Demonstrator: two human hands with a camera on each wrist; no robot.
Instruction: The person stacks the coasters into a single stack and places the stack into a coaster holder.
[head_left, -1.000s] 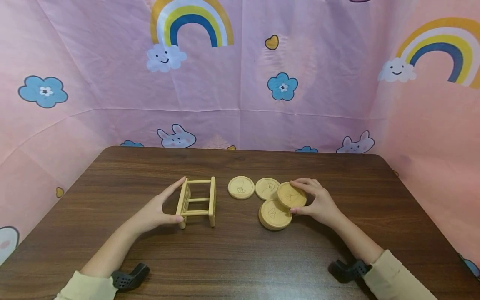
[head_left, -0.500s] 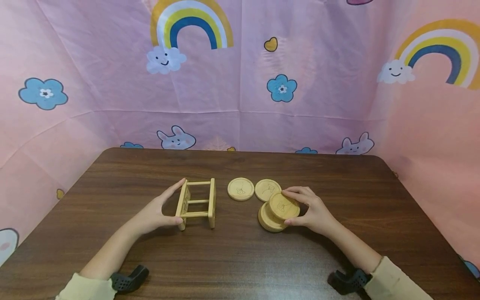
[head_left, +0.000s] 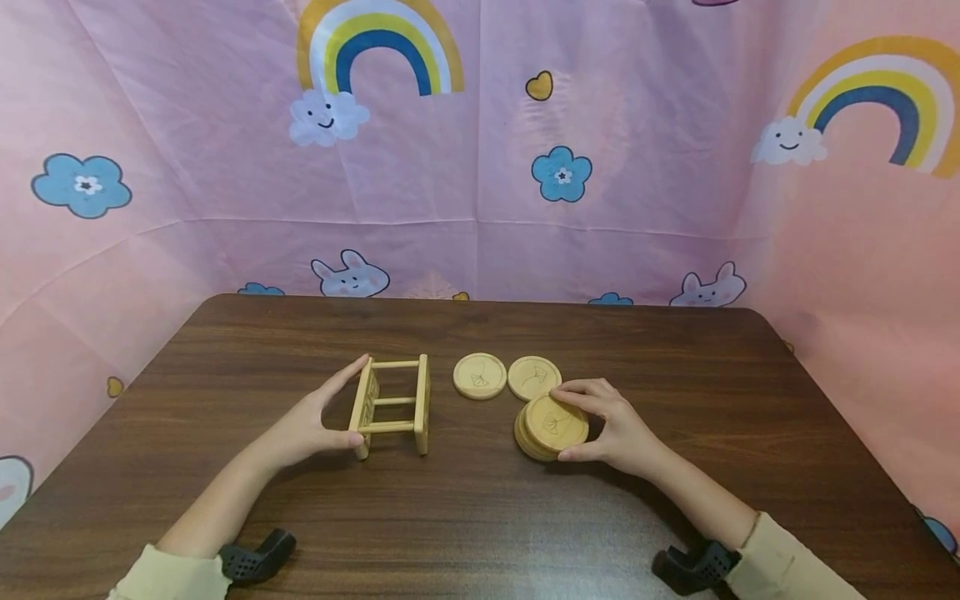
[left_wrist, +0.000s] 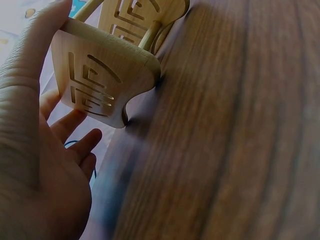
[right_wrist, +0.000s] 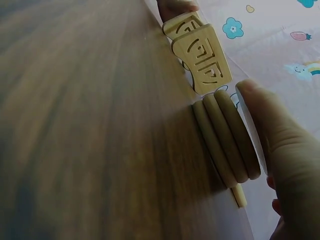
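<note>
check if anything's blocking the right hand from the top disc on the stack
Nothing visible is. The right hand has its thumb and fingertips at the rim of the top disc; one single disc and its neighbour lie farther back.

Pale cream sleeves [head_left: 172,575], curved black perforated wrist pieces [head_left: 258,557], two bare hands [head_left: 306,427].

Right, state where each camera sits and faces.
Head: on the head, facing forward and down at the brown wooden table; left hand and right hand show.
Left wrist: worn there, facing the slotted pale-wood rack; that hand shows.
Right wrist: worn there, facing the stacked round pale-wood discs, rack beyond; right hand shows, left hand partly.
Both wrist views share the rack.
</note>
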